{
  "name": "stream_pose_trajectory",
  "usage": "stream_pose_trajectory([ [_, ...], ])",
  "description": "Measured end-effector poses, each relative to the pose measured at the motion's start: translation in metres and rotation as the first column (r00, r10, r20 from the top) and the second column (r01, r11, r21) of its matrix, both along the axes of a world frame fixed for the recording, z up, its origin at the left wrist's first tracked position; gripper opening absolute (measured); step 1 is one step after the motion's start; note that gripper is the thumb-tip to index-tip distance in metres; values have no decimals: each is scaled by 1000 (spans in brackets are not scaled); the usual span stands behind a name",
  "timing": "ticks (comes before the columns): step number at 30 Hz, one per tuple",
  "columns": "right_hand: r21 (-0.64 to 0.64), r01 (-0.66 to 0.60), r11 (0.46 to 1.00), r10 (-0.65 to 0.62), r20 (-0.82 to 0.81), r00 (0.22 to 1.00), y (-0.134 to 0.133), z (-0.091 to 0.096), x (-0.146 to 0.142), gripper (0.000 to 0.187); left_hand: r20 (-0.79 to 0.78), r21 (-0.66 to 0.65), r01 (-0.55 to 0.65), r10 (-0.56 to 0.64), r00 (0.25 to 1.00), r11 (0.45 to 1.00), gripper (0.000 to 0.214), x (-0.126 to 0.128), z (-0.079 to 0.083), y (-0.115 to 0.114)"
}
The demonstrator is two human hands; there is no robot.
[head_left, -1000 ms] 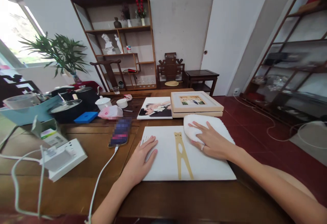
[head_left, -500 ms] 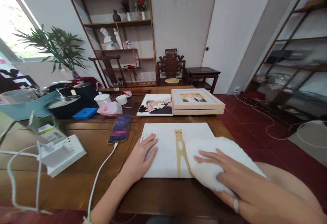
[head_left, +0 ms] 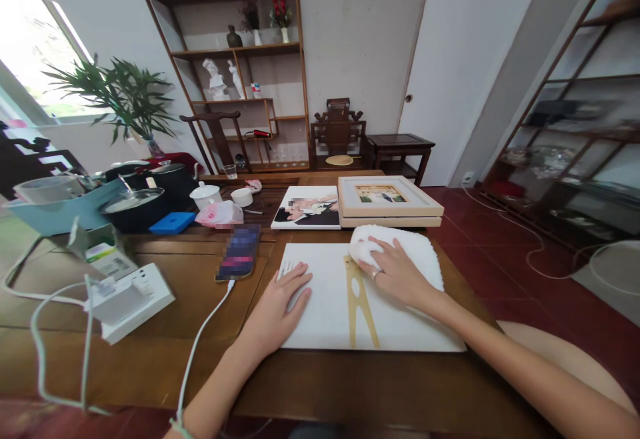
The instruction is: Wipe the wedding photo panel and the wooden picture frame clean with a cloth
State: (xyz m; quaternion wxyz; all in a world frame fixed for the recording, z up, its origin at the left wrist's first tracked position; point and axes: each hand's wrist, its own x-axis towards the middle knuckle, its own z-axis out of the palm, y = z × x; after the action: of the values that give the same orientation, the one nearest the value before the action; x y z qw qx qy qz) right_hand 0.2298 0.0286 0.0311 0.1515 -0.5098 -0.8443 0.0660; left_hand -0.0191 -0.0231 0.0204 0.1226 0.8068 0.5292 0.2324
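On the table lies a white flat panel [head_left: 320,312], with a tan A-shaped stand [head_left: 356,302] on its upper face; it looks like the back of a photo frame. My left hand [head_left: 280,309] rests flat on the panel's left edge, fingers stretched out and thumb apart. A fluffy white towel [head_left: 423,252] is bunched under my right hand [head_left: 393,272], which grips and presses it against the panel's far right part. The towel covers the top of the stand and hangs past the panel's far edge.
Behind the panel lie a photo print [head_left: 307,209] and stacked picture frames [head_left: 395,215]. To the left are a phone [head_left: 237,252] on a white cable [head_left: 193,345], a power adapter [head_left: 117,305], a blue box [head_left: 173,223] and a dark pot [head_left: 133,209].
My right hand has moved away from me and to the left with the towel, from the near right part of the panel to its far edge. My left hand stays in place.
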Motion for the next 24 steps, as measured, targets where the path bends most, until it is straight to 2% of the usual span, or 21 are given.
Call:
stream_pose_trajectory([
  [3, 15, -29, 999, 29, -3, 1000, -2, 0, -10, 36, 3, -2, -1, 1, 1000, 1000, 36, 0, 0, 0],
  [6, 51, -91, 995, 91, 9, 996, -17, 3, -9, 33, 2, -13, -6, 6, 1000, 1000, 35, 1, 1, 0],
  [11, 12, -201, 980, 200, 66, 978, -75, 9, 3, 18, -13, 5, 2, -1, 1000, 1000, 36, 1, -1, 1],
  [15, -86, -357, 930, 364, 95, 927, -110, 17, 14, 11, -15, 22, 11, -10, 1000, 1000, 35, 1, -2, 1],
  [17, -109, -418, 902, 427, 76, 901, -111, 21, 21, 11, -16, 27, 10, -10, 1000, 1000, 35, 0, -2, 1],
  [19, -111, -424, 899, 429, 23, 903, -101, 24, 26, 17, -20, 26, 8, -8, 1000, 1000, 35, 0, -2, 1],
  [22, -130, -347, 929, 334, -112, 936, -76, 26, 29, 30, -27, 16, 4, -4, 1000, 1000, 36, 1, -1, 1],
  [24, -195, -263, 945, 220, -217, 951, -55, 24, 27, 35, -27, 10, 0, 0, 1000, 1000, 36, 1, -1, 1],
])
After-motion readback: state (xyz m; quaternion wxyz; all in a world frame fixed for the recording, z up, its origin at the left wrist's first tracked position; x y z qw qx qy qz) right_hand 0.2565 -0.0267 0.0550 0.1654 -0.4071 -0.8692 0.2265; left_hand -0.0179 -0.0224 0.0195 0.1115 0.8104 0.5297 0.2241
